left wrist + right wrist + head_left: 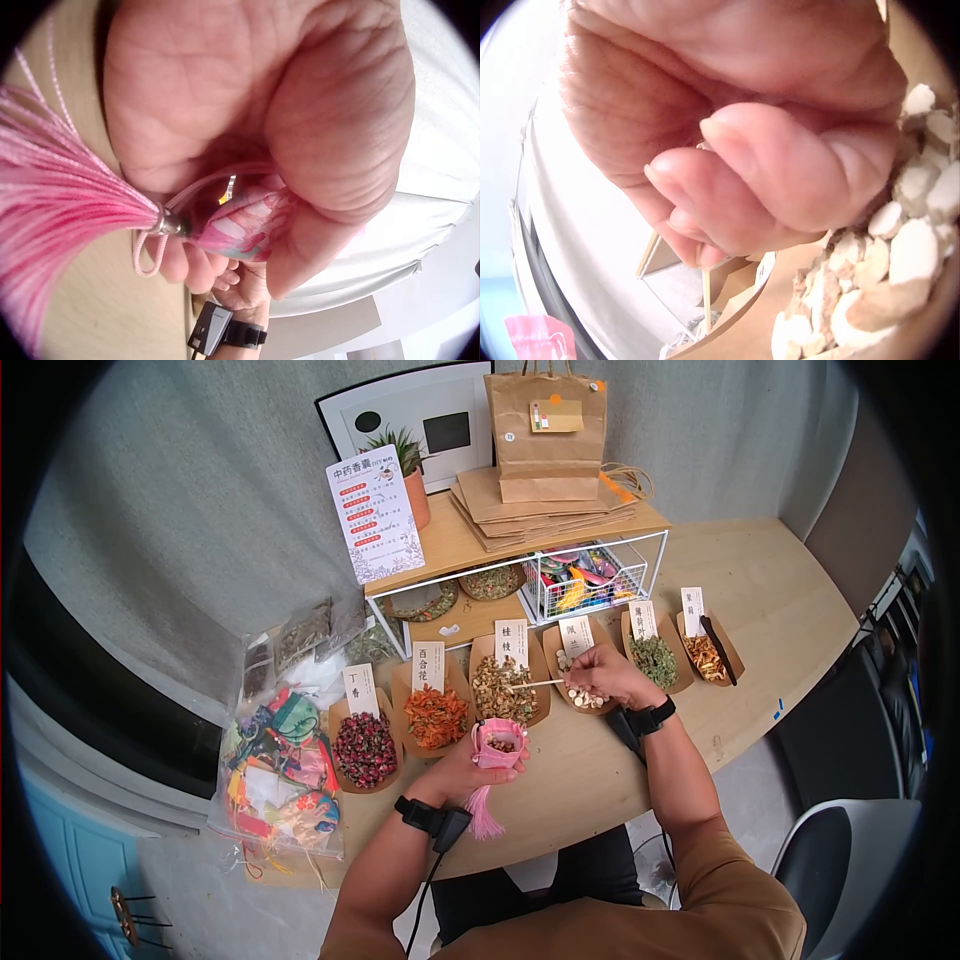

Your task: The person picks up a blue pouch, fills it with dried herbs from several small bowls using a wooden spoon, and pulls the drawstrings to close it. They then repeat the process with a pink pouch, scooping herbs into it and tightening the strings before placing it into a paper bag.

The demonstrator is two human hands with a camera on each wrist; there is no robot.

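My left hand point(458, 778) holds a small pink drawstring pouch point(484, 756), its mouth open and dried bits showing inside. A pink tassel point(75, 202) hangs from the pouch on a cord. My right hand point(612, 674) is over the paper tray of white dried slices point(911, 259), fingers curled in. Between its fingertips it pinches a thin pale wooden stick point(540, 683), which points left toward the neighbouring tray of pale brown dried pieces point(505, 695). The fingers hide the stick's other end.
Other labelled trays hold dark red buds point(366, 748), orange petals point(436, 717), green leaves point(655, 660) and brown slices with a black utensil point(719, 650). Behind stands a wooden shelf point(440, 560) bearing paper bags point(550, 450). A plastic bag of colourful pouches point(285, 760) lies left.
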